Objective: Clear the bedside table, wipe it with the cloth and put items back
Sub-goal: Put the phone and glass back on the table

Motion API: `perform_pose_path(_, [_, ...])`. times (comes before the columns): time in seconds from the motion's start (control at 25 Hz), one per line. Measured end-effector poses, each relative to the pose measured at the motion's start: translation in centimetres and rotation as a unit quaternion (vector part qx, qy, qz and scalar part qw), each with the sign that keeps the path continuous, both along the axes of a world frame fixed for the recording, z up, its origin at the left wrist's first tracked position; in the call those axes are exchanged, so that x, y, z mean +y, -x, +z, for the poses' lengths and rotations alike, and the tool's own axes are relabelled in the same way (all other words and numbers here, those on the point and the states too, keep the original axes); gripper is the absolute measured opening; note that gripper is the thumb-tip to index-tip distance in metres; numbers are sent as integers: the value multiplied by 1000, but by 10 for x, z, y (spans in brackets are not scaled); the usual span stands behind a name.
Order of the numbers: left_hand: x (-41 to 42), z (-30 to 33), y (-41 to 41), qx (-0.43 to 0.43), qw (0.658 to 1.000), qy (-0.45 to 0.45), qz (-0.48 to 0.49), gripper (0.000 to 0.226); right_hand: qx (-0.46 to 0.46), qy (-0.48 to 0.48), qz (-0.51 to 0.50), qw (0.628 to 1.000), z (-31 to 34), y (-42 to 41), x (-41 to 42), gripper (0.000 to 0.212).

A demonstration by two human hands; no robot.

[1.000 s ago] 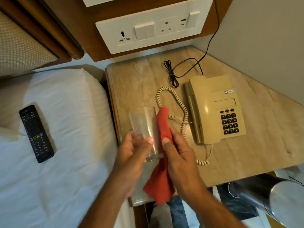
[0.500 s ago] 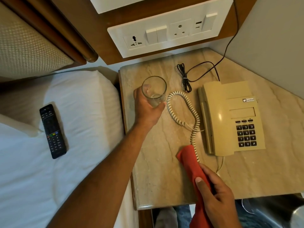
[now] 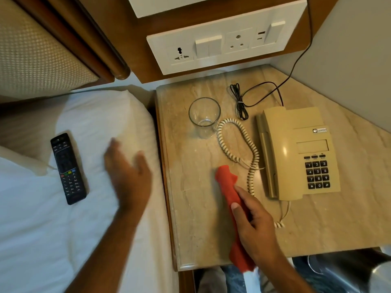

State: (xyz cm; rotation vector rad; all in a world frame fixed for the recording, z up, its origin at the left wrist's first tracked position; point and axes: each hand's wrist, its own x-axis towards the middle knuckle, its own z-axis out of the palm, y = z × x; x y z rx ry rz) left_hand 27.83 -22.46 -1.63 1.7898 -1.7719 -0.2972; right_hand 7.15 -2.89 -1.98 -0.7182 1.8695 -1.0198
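Observation:
The beige marble bedside table [image 3: 198, 208] carries an empty clear glass [image 3: 204, 117] standing upright near its back left, and a cream telephone [image 3: 296, 153] with a coiled cord [image 3: 237, 144] on the right. My right hand [image 3: 256, 227] is shut on a red cloth [image 3: 227, 182] that lies on the table's front middle. My left hand [image 3: 127, 174], blurred and open with nothing in it, hovers over the white bed [image 3: 63, 240] just left of the table edge. A black remote control [image 3: 68, 168] lies on the bed, further left of that hand.
A thin black cable [image 3: 241, 102] runs from the phone up the wall. A white socket and switch panel [image 3: 224, 47] sits on the wooden wall above the table. A padded headboard [image 3: 31, 53] is at the top left. A shiny metal bin [image 3: 349, 273] stands below the table's front right.
My left hand set the glass down at the table's back left, let go, and swung left over the bed. My right hand with the cloth stayed at the front.

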Motion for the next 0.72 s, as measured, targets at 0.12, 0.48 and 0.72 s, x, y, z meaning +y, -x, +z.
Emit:
perform_pose_path(0.12, [-6, 10, -94, -177, 960, -111, 186, 78, 55, 13, 55, 997, -8, -19, -22, 43])
perform_pose_path(0.48, [93, 60, -11, 200, 921, -328, 56, 61, -62, 58, -37, 996, 21, -55, -55, 44])
perform_pose_path(0.72, [119, 60, 55, 518, 657, -538, 105, 35, -48, 91, -23, 994, 66, -88, -15, 42])
